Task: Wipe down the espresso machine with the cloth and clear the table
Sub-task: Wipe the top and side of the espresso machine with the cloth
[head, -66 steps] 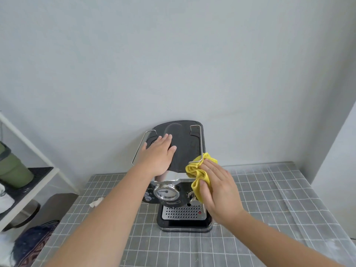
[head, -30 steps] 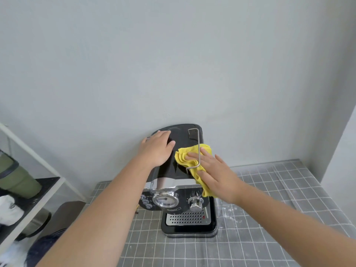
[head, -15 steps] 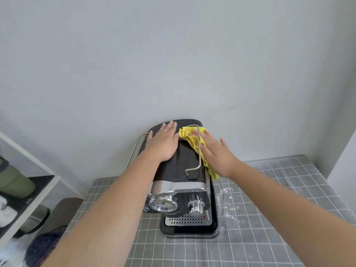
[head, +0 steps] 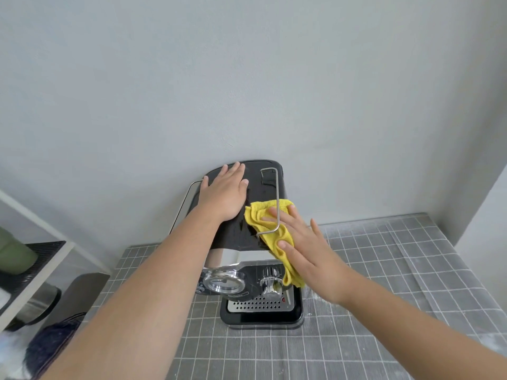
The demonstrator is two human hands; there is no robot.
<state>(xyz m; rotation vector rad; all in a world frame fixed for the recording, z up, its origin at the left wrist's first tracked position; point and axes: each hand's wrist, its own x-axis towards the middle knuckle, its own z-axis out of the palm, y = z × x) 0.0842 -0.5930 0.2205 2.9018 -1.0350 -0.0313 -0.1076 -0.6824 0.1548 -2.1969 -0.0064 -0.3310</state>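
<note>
The yellow cloth (head: 270, 229) is pressed flat under the open right hand (head: 307, 256), unclasped, the flat left hand (head: 223, 196) empty on the espresso machine (head: 247, 242); snagging on the wire rail (head: 277, 204) is risked.

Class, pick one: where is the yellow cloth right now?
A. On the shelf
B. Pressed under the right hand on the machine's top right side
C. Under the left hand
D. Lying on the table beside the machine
B: the right hand lies flat on the yellow cloth against the espresso machine, while the left hand rests bare on its top.

One head-worn camera looks forward and down from close above the worktop (head: 384, 270), facing the wall (head: 247, 78), with both forearms reaching in from below.
</note>
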